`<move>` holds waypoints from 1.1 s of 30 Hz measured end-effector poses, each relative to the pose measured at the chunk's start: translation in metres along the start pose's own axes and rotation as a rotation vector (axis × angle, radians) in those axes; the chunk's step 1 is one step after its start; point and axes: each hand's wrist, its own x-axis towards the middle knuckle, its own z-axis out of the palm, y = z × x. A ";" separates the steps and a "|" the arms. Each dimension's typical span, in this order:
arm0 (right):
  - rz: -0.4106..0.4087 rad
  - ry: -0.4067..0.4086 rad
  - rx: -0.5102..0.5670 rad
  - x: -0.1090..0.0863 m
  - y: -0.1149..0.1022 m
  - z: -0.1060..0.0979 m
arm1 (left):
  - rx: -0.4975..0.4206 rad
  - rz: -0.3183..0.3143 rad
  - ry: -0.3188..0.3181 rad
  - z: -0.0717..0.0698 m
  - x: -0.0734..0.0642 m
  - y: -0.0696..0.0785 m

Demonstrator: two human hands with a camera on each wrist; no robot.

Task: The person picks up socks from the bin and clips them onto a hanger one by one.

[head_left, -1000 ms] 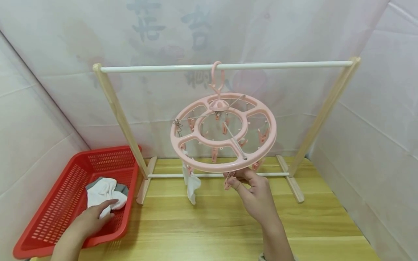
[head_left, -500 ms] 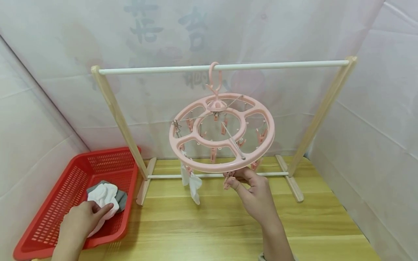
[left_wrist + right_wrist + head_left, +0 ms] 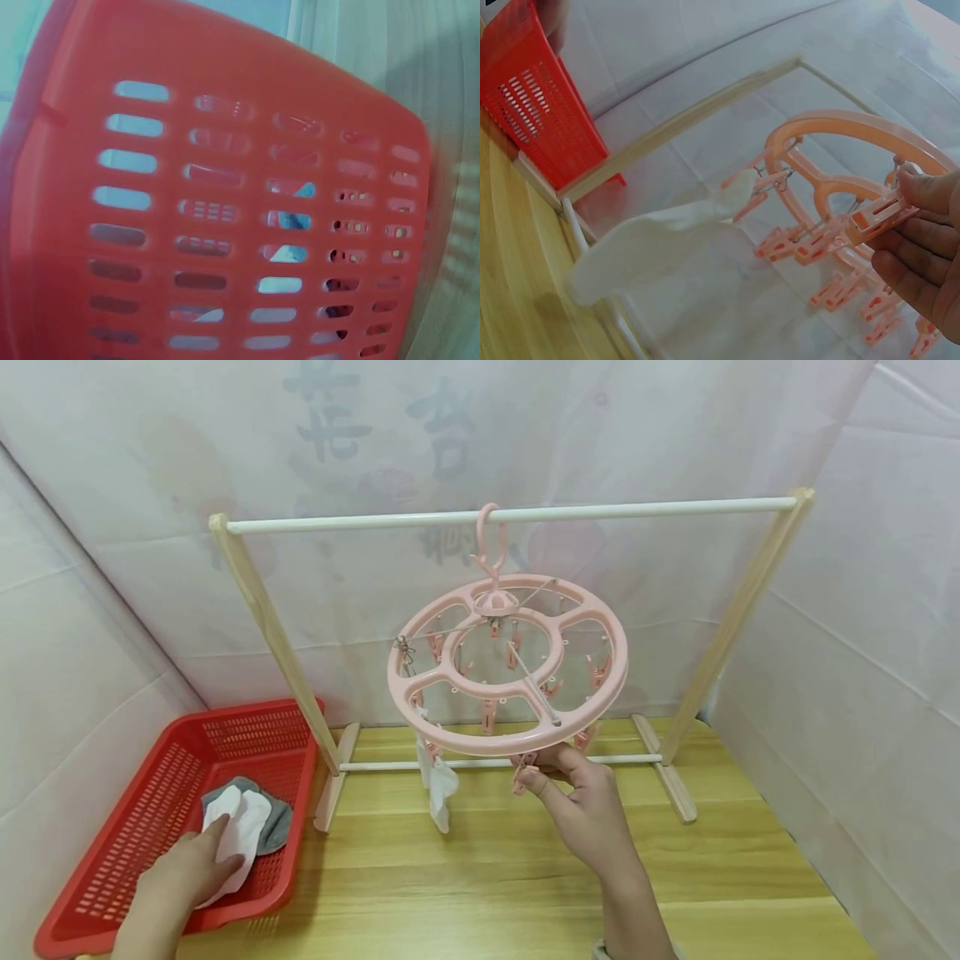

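Note:
My left hand reaches into the red basket, its fingers extended over a white sock. Beside and partly under that sock lies a grey one. In the left wrist view the slotted basket wall hides this hand. My right hand pinches a pink clothespin at the front rim of a round pink drying hanger. Nothing shows between that clothespin's tips in the right wrist view. To its left, a white sock hangs from the hanger's clips.
The hanger hooks over the white rail of a wooden-legged stand. Several more pink clothespins dangle under the ring. A lower white bar runs between the stand's feet, close above the wooden table.
My left hand first touched the bunched white sock, then pinched and pulled it towards me; now its fingers are spread over the flatter sock. My right hand keeps its pinch on the clothespin.

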 end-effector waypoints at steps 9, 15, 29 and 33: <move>0.004 -0.004 0.002 0.000 -0.001 -0.001 | -0.092 0.066 0.175 -0.002 -0.001 0.010; 0.010 -0.007 0.006 -0.001 -0.001 -0.002 | -0.194 0.090 0.365 -0.003 -0.007 0.013; 0.002 0.006 -0.014 -0.001 0.001 -0.004 | -0.152 0.228 0.119 -0.003 -0.001 0.022; -0.001 -0.001 -0.006 -0.002 0.002 -0.003 | -0.088 0.136 0.037 -0.005 0.002 0.020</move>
